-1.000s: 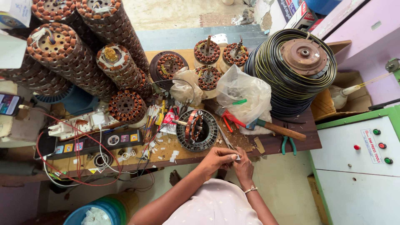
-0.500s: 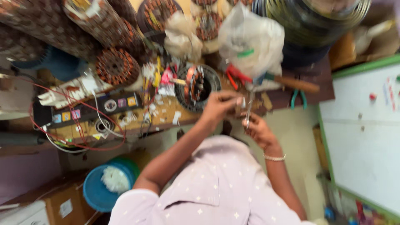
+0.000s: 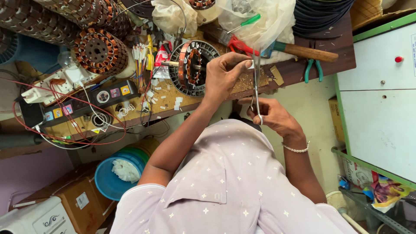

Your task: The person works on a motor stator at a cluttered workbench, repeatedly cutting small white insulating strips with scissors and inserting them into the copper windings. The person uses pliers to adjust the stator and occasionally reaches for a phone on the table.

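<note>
My left hand (image 3: 225, 73) pinches a small white strip of paper (image 3: 250, 65) between thumb and fingers over the bench edge. My right hand (image 3: 272, 115) holds a pair of steel scissors (image 3: 255, 89), blades pointing up and meeting the strip. Just left of my left hand a copper-wound stator (image 3: 190, 65) stands inside a round black fan housing (image 3: 213, 49) on the wooden bench (image 3: 299, 71). Small white paper snippets (image 3: 175, 103) lie scattered on the bench.
A hammer (image 3: 305, 52), green-handled pliers (image 3: 312, 69), red-handled pliers (image 3: 239, 44) and a plastic bag (image 3: 260, 17) lie behind my hands. Several wound stators (image 3: 97, 51) are stacked far left, above a switch board (image 3: 86, 102) with red wires. A blue tub (image 3: 113, 177) sits below; a white cabinet (image 3: 381, 99) stands right.
The view has closed in on the bench. My hands have lifted from the bench edge, and the scissors now stand upright against the strip held by my left hand.
</note>
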